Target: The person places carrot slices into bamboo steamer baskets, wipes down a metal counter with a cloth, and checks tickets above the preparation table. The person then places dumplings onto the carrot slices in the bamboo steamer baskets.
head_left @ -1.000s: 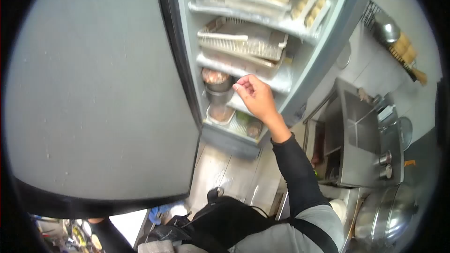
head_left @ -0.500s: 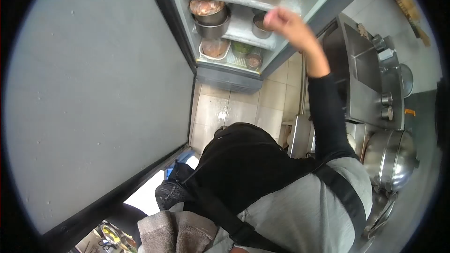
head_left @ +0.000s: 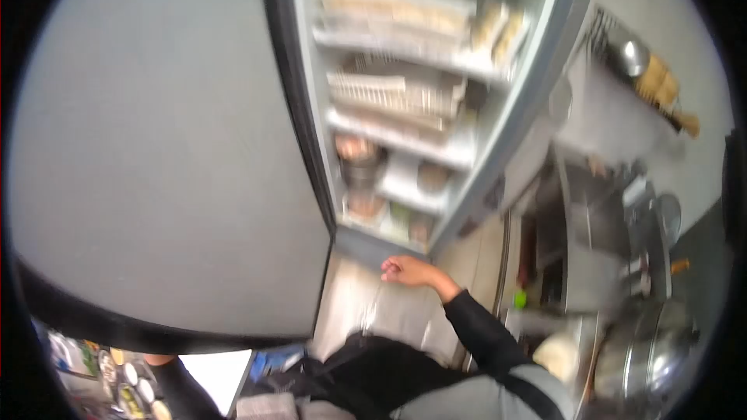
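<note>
My right hand [head_left: 408,271] is in front of the base of an upright refrigerator [head_left: 369,250], fingers curled in and nothing visible in them. Its grey door [head_left: 163,155] stands wide open and fills the left side. At the door's lower edge a bit of my left wrist [head_left: 160,358] shows; the hand itself is hidden behind the door. On the blurred lower shelves are stacked metal pots [head_left: 362,169], a smaller metal pot [head_left: 433,177] and a white container [head_left: 363,206] with something brownish in it. Higher up lie pale trays or racks [head_left: 397,97].
To the right stand a steel sink unit [head_left: 587,225] and a large shiny metal pot [head_left: 646,354]. Utensils [head_left: 654,78] hang on the wall above. At the lower left, beyond the door, several bowls or dishes [head_left: 132,389] with food show. Pale floor tiles [head_left: 350,295] lie before the refrigerator.
My right hand has come down and away from the shelf with the small pot. The view has tilted up, showing upper shelves. My left forearm now appears below the door's edge.
</note>
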`<move>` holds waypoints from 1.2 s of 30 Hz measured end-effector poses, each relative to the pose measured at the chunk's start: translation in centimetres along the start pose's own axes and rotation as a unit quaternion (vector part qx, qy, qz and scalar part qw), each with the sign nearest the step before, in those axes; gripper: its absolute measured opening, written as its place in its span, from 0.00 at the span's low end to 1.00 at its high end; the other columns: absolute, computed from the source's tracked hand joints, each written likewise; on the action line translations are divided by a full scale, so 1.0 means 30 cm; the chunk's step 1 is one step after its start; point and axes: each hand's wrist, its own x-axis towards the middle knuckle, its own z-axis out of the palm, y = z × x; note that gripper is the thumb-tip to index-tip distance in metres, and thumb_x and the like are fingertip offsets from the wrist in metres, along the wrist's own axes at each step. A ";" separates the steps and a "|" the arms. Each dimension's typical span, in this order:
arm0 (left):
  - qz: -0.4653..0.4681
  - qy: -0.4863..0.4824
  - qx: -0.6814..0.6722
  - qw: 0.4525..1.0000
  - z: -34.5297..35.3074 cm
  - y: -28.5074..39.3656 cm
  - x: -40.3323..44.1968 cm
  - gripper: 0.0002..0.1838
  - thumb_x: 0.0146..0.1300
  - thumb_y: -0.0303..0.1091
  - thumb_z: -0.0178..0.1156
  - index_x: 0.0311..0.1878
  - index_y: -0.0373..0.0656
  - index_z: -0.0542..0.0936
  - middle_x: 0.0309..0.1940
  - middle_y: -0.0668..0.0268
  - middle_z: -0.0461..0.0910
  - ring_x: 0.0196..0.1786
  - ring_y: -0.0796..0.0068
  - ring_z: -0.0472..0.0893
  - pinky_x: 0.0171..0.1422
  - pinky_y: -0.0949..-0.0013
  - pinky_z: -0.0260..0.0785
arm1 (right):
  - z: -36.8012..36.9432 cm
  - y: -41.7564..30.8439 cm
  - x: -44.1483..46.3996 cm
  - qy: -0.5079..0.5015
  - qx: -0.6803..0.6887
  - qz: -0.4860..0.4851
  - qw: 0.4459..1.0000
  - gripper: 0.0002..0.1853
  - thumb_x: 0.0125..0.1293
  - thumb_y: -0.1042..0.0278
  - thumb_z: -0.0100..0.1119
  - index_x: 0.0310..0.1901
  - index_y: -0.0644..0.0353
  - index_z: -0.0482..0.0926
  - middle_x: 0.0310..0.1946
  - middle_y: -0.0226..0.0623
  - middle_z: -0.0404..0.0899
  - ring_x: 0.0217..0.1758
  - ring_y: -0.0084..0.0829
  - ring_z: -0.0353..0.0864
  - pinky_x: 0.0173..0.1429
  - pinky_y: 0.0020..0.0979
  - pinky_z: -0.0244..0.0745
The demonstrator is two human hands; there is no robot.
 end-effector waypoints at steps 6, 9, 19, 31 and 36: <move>0.007 -0.022 -0.028 0.999 0.103 -0.115 -0.040 0.23 0.77 0.46 0.43 0.65 0.43 0.72 0.55 0.59 0.79 0.56 0.59 0.78 0.62 0.52 0.72 | -0.443 -0.694 -0.167 0.345 0.086 -0.204 0.912 0.19 0.65 0.65 0.69 0.54 0.61 0.76 0.40 0.32 0.81 0.40 0.22 0.79 0.49 0.27 0.76; 0.022 -0.010 -0.028 0.999 0.079 -0.116 -0.136 0.22 0.77 0.45 0.43 0.65 0.42 0.73 0.55 0.59 0.79 0.56 0.59 0.79 0.61 0.52 0.73 | -0.397 -0.918 -0.314 0.279 0.090 -0.459 0.839 0.46 0.57 0.55 0.77 0.71 0.57 0.58 0.63 0.45 0.69 0.50 0.30 0.80 0.54 0.33 0.76; -0.114 -0.390 0.236 0.882 0.616 -0.233 -0.057 0.23 0.67 0.39 0.66 0.61 0.38 0.74 0.44 0.68 0.80 0.47 0.81 0.79 0.54 0.73 0.72 | -0.379 -0.955 -0.489 0.589 -0.105 -0.308 0.740 0.57 0.54 0.67 0.78 0.78 0.57 0.45 0.76 0.50 0.49 0.75 0.46 0.58 0.75 0.46 0.59; -0.052 -0.227 0.541 0.808 0.362 -1.384 0.636 0.41 0.58 0.36 0.66 0.74 0.50 0.60 0.61 0.34 0.67 0.60 0.32 0.74 0.65 0.48 0.69 | -0.611 -0.614 -0.167 0.557 -0.579 0.005 0.595 0.45 0.66 0.41 0.61 0.77 0.56 0.55 0.79 0.52 0.46 0.82 0.52 0.45 0.80 0.61 0.36; 0.002 -0.313 0.603 0.734 0.334 -1.493 0.824 0.32 0.57 0.48 0.70 0.61 0.45 0.72 0.47 0.39 0.78 0.55 0.39 0.77 0.57 0.50 0.70 | -0.497 -0.692 -0.188 0.575 -0.462 0.049 0.674 0.35 0.68 0.61 0.65 0.71 0.64 0.63 0.74 0.52 0.59 0.78 0.45 0.57 0.79 0.46 0.48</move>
